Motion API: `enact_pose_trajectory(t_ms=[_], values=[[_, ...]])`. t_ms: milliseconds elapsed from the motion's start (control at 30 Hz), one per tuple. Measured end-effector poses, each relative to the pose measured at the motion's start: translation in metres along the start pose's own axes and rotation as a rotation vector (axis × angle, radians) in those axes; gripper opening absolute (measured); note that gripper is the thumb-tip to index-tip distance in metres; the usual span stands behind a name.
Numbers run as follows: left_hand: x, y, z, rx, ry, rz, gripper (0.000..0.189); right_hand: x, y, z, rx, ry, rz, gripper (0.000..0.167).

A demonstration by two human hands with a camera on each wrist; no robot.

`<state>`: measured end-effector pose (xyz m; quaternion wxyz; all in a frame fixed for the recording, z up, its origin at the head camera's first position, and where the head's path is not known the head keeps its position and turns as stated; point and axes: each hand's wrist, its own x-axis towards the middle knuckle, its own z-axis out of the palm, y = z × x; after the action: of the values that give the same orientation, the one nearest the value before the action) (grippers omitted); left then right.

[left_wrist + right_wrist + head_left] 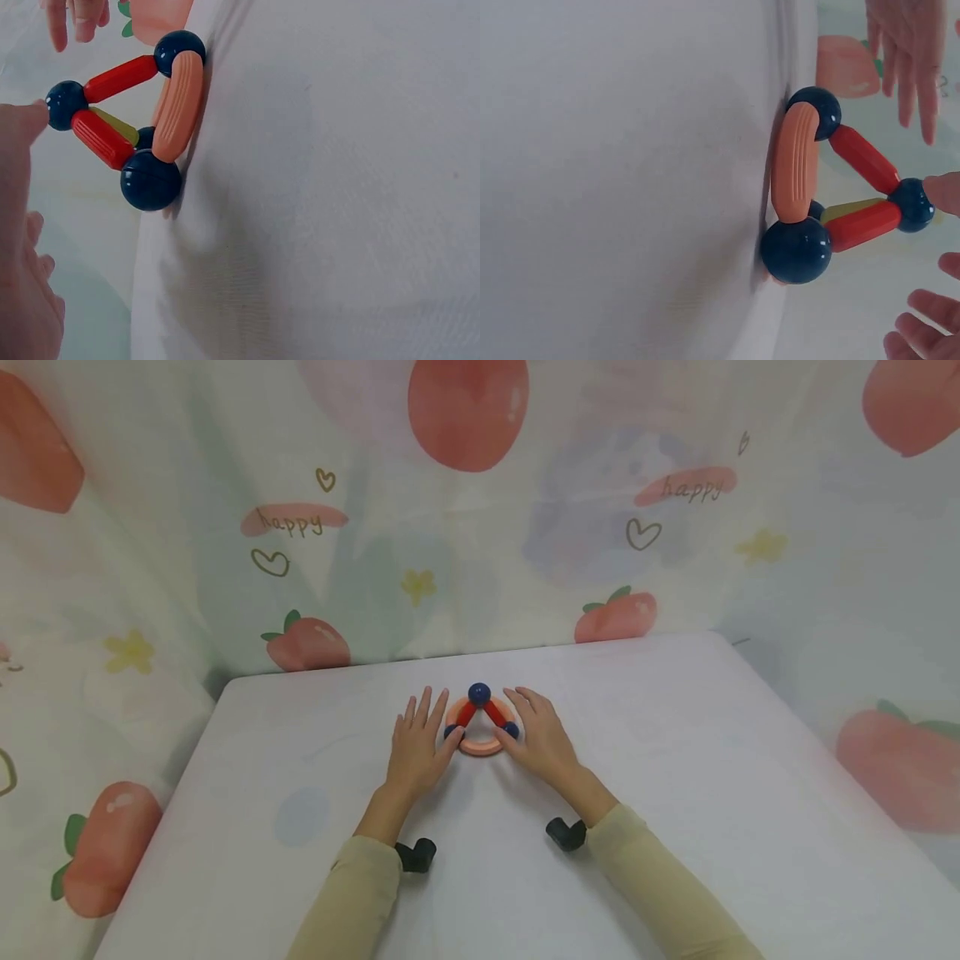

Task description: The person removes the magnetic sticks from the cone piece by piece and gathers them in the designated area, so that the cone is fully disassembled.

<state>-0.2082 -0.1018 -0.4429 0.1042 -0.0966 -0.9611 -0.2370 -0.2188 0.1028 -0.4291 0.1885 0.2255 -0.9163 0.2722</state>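
Observation:
A magnetic-rod construction stands on the white table, with curved orange rods (482, 748) forming a ring at its base. Red rods (467, 714) slope up from blue balls (796, 250) on that ring to a top blue ball (479, 694). A yellow rod (116, 126) shows behind them in the left wrist view. To its left is my left hand (416, 747), fingers extended, thumb overlapping the left ball in the head view. My right hand (546, 735) is on the other side, fingers loosely bent, its thumb overlapping the right ball there. Neither hand grips anything.
A white cloth covers the table (480, 893). Patterned fabric (480, 543) with fruit and hearts hangs behind and at both sides. Dark wrist-worn pieces (566, 834) jut out beside both sleeves.

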Motion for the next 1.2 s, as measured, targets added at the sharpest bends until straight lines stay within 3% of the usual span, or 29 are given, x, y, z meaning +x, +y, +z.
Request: enact_pose_trajectory(t_ms=[167,267,733,933,1200], values=[[0.007,-0.005,0.009,-0.306,0.015,-0.044,0.067,0.008,0.004,0.005,0.127,0.031,0.043,0.051],[0.010,-0.005,0.013,-0.411,0.026,-0.054,0.068,0.012,0.007,0.008,0.190,0.051,0.069,0.046],[0.021,0.004,0.025,-0.605,0.064,-0.135,0.064,0.026,0.011,0.012,0.444,0.024,0.135,0.044],[0.027,0.004,0.027,-0.673,0.120,-0.158,0.057,0.033,0.018,0.017,0.550,-0.022,0.132,0.045],[0.032,0.002,0.038,-0.711,0.149,-0.128,0.048,0.034,0.022,0.022,0.655,0.006,0.106,0.042]])
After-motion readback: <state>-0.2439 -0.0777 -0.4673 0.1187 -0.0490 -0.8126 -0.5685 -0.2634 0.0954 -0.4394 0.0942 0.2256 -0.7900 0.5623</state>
